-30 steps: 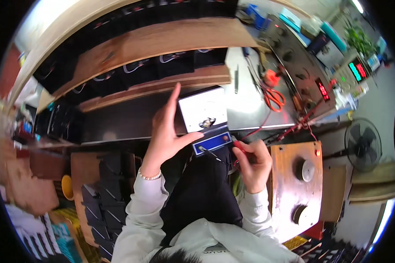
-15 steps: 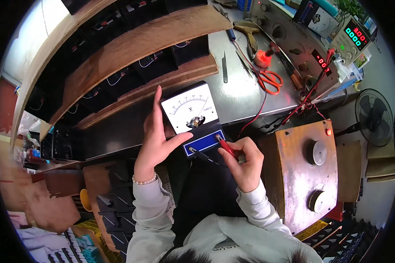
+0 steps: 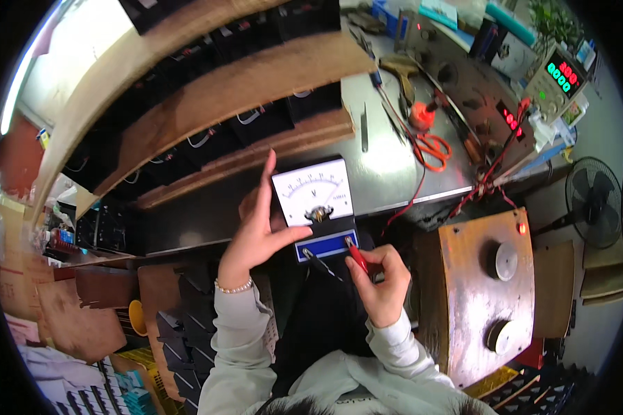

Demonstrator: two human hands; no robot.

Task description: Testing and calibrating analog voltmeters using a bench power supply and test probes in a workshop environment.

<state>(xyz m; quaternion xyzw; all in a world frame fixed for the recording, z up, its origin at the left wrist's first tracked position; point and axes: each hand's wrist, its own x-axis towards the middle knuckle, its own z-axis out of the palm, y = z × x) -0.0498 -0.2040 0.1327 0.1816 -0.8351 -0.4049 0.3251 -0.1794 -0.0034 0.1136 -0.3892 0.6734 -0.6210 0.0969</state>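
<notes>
My left hand (image 3: 253, 232) grips a square panel meter (image 3: 315, 185) by its left side, thumb at the lower front. The meter has a white face with a V scale, an exposed mechanism and a blue lower strip (image 3: 325, 247). A black clip (image 3: 311, 257) is attached to the strip's left terminal. My right hand (image 3: 382, 280) pinches a red clip (image 3: 355, 254), whose jaws are on the right terminal.
Beyond is a wooden shelf (image 3: 235, 76) of black housings (image 3: 263, 116). The steel bench (image 3: 387, 176) holds tweezers (image 3: 365, 128), orange-handled scissors (image 3: 429, 155) and a power supply (image 3: 555, 86). At right are a metal-topped box with knobs (image 3: 474, 297) and a fan (image 3: 592, 200).
The red clip has moved from beside the meter onto its right terminal, with my right hand still on it. The view has shifted, showing the meter's scale more clearly.
</notes>
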